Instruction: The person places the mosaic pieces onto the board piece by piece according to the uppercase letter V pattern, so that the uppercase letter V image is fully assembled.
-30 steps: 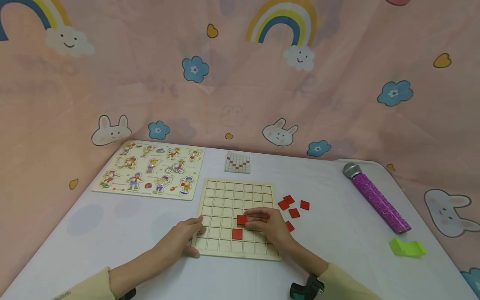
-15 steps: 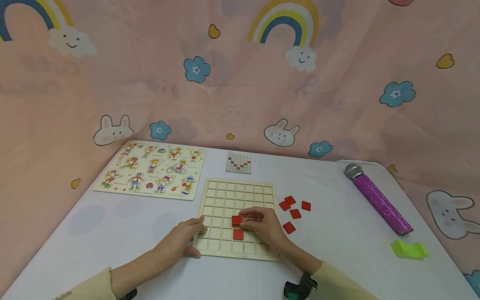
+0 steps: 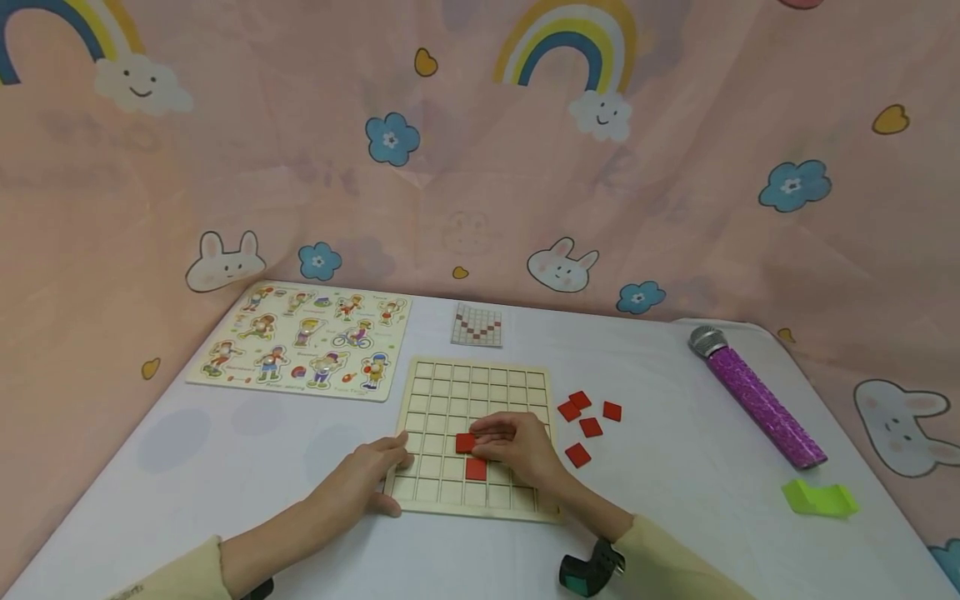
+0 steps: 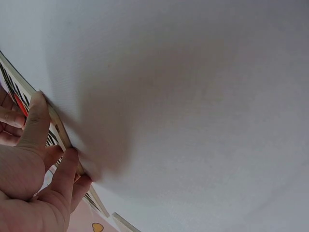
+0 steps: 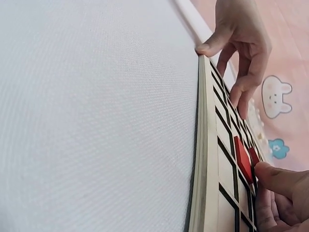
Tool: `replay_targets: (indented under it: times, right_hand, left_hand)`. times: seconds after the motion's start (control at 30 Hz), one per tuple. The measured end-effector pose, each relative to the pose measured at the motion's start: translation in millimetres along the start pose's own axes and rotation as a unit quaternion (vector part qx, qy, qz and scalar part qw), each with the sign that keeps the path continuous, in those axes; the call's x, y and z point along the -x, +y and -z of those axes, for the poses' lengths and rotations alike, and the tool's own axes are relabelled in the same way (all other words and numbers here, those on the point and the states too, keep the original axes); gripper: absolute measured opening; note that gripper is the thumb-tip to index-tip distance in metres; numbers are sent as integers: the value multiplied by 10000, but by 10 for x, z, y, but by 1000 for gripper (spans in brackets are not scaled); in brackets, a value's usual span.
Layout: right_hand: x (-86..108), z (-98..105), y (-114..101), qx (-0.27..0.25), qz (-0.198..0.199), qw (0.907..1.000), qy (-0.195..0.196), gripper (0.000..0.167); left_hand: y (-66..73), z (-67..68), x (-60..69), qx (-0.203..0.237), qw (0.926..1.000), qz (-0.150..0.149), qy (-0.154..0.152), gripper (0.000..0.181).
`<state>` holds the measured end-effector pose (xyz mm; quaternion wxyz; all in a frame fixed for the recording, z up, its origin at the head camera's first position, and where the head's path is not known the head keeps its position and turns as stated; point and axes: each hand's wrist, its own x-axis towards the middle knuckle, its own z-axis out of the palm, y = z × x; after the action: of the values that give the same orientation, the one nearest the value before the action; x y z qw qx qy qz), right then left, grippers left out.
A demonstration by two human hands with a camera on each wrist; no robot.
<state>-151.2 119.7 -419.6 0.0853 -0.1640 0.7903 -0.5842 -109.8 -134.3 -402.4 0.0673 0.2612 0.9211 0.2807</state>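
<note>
A wooden grid board (image 3: 430,404) lies on the white table. My left hand (image 3: 352,483) grips its near left corner, thumb on the near edge and fingers along the left side. With thumb and fingertips, my right hand (image 3: 516,450) pinches a small red square tile (image 3: 465,442) over the middle of the grid. In the right wrist view, that held tile (image 5: 254,157) is partly hidden behind the thumb. Another red tile (image 3: 476,469) sits in a cell just nearer to me, slightly right of the held one.
Several loose red tiles (image 3: 577,455) lie right of the board. Behind it is a small pattern card (image 3: 477,325) with a V of red squares. A picture puzzle board (image 3: 303,337) lies at left, a purple glitter microphone (image 3: 757,406) and a green curved piece (image 3: 819,498) at right.
My right hand has moved a little to the left over the grid, carrying the red tile past the column of the other tile. The left hand stays on the board's corner.
</note>
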Motion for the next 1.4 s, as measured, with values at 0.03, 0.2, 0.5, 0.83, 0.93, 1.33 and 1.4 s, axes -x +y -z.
replay_targets:
  times: [0.03,0.2,0.5,0.83,0.93,1.33,1.4]
  right_hand:
    - [-1,0,-2,-20,-10,10000,-8,28]
    - [-4,-2,-12,-11,-52,10000,-22,28]
    - [-22,-16,-5,193,-47,9998,8,27]
    - [-45,-5,-21,583,-22,9983,-32,25]
    - [-50,3,-19,485,-50,9988,-46,26]
    - [-54,27,23,-14,-221,9996,-188,26]
    - [-55,24,24,-64,-235,9995,-193,26]
  left_hand:
    - [0,0,1,9,10000,8,-1,51]
    - [1,0,5,38,10000,20,-6,51]
    - [-3,4,2,42,10000,-57,-7,52]
    - [-3,1,0,-48,9999,-93,20,52]
    - [1,2,-3,-61,10000,-40,2,53]
    - [1,5,-4,-3,10000,-7,-29,51]
    - [0,3,-3,9,10000,16,-35,51]
